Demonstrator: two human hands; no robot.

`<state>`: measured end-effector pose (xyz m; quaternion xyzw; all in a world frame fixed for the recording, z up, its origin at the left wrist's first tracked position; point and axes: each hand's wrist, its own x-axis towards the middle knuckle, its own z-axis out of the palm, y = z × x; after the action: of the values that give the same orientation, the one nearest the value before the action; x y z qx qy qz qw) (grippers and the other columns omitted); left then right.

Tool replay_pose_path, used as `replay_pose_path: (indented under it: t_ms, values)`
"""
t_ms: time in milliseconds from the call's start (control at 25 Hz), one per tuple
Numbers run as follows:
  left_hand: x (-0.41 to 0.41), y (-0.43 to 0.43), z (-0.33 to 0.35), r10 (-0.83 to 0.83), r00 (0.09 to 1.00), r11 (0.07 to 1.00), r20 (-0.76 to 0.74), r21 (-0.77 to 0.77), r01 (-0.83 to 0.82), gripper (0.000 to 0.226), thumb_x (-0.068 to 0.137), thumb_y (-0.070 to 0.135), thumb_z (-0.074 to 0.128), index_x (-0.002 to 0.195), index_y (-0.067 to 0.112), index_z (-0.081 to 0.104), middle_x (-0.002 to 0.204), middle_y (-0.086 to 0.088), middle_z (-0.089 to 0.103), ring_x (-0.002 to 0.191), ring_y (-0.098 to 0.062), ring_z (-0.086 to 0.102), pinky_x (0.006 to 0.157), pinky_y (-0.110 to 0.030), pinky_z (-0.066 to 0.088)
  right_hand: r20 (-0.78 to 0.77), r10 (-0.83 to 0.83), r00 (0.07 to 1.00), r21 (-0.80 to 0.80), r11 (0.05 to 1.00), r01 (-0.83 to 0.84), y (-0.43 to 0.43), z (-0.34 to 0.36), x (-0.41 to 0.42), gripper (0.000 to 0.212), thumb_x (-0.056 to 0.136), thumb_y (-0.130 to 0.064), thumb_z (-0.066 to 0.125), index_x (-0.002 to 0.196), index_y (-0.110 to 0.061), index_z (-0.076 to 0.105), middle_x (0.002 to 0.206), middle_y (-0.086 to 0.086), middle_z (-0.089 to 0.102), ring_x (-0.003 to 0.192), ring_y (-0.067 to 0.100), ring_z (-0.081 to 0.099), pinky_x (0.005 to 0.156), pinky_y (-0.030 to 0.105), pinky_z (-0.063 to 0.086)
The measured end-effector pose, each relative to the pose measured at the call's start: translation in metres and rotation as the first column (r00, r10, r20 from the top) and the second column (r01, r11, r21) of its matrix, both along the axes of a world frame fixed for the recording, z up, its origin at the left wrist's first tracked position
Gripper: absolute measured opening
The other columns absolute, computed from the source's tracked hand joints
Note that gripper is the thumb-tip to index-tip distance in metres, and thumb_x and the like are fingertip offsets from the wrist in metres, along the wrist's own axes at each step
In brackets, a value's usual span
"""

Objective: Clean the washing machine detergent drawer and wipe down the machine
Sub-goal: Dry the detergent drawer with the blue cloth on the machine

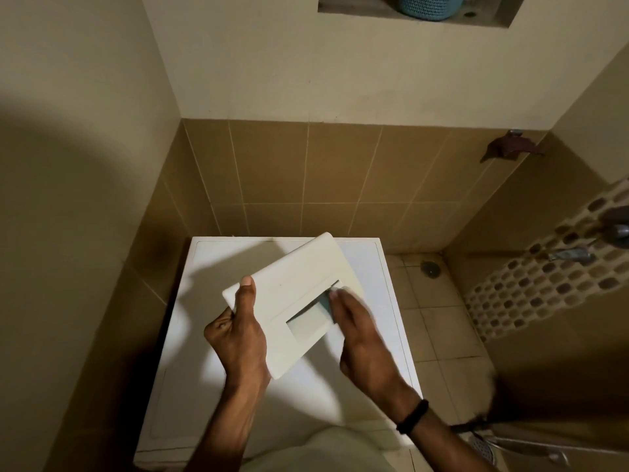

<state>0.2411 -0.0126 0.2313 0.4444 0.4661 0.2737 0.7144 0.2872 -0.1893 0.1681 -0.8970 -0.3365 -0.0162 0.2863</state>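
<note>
Holding the detergent drawer (299, 277) up in the air, pale front panel toward the camera and tilted, far end raised to the right, directly above the white top of the washing machine (238, 260) and clear of it; gripping the near-left corner with the left hand (235, 338), thumb laid flat along the panel face, fingers curled round behind the edge; reaching the right end of the panel's 1 rectangular recess with the right hand (360, 338), a blue-grey pad (328, 301) at its fingertips against the panel; too blurred there to tell whether pinching the pad or pressing it with straight fingers; wearing a black band (412, 417) on the right wrist; behind the machine, facing a brown tiled wall (306, 172) in a corner; to the right, looking down on a pale tiled floor (442, 318) with 1 round drain (430, 268); farther right, past a metal tap (571, 255) on a mosaic strip; high up, under a blue basket (430, 6) set in a wall niche.
</note>
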Motion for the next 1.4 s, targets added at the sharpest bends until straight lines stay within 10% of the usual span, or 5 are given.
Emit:
replay_pose_path:
  t_ms: [120, 800, 960, 1120, 1400]
  values:
    - [0.000, -0.003, 0.000, -0.011, 1.000, 0.999, 0.008, -0.036, 0.012, 0.032, 0.090, 0.037, 0.080, 0.074, 0.009, 0.078, 0.081, -0.002, 0.080, 0.084, -0.028, 0.078, 0.079, -0.046, 0.060, -0.079, -0.261, 0.962, 0.026, 0.964, 0.264, 0.011, 0.003, 0.004, 0.091, 0.067, 0.019, 0.043, 0.154, -0.004, 0.033, 0.159, 0.014, 0.033, 0.148, 0.031, 0.032, 0.108, 0.049, 0.045]
    - [-0.008, -0.003, -0.003, -0.022, 1.000, 0.998, -0.022, -0.066, 0.020, 0.032, 0.089, 0.038, 0.080, 0.070, 0.012, 0.077, 0.077, -0.003, 0.080, 0.084, -0.036, 0.076, 0.081, -0.051, 0.060, 0.073, 0.193, 0.979, 0.057, 0.979, -0.197, -0.007, -0.001, -0.040, 0.107, 0.056, 0.028, 0.044, 0.155, -0.009, 0.032, 0.164, 0.004, 0.026, 0.153, 0.022, 0.023, 0.123, 0.036, 0.023]
    - [-0.012, -0.009, -0.003, -0.060, 0.998, 0.996, -0.022, -0.062, 0.059, 0.033, 0.089, 0.038, 0.080, 0.065, 0.015, 0.079, 0.076, -0.003, 0.079, 0.080, -0.034, 0.076, 0.075, -0.045, 0.058, 0.001, -0.255, 0.967, 0.177, 0.952, 0.251, -0.046, -0.009, 0.023, 0.089, 0.066, 0.030, 0.047, 0.144, -0.013, 0.052, 0.149, -0.001, 0.051, 0.136, 0.022, 0.051, 0.106, 0.048, 0.047]
    - [-0.011, -0.013, -0.004, -0.113, 0.993, 0.993, -0.020, -0.033, 0.112, 0.040, 0.084, 0.048, 0.079, 0.065, 0.013, 0.076, 0.071, -0.004, 0.076, 0.072, -0.029, 0.068, 0.069, -0.041, 0.051, -0.614, -0.262, 0.745, 0.536, 0.554, 0.637, -0.032, 0.014, 0.047, 0.039, 0.094, 0.003, 0.058, 0.123, -0.020, 0.068, 0.106, 0.002, 0.074, 0.093, 0.033, 0.069, 0.066, 0.044, 0.060]
    - [-0.001, -0.022, 0.002, -0.175, 0.985, 0.980, 0.002, 0.100, 0.174, 0.043, 0.094, 0.039, 0.073, 0.063, 0.010, 0.069, 0.059, -0.001, 0.070, 0.060, -0.017, 0.068, 0.065, -0.033, 0.053, -0.127, -0.057, 0.990, 0.376, 0.921, 0.101, 0.069, 0.041, -0.031, 0.048, 0.102, -0.021, 0.048, 0.150, -0.021, 0.045, 0.158, -0.006, 0.039, 0.151, 0.010, 0.026, 0.126, 0.038, 0.018]
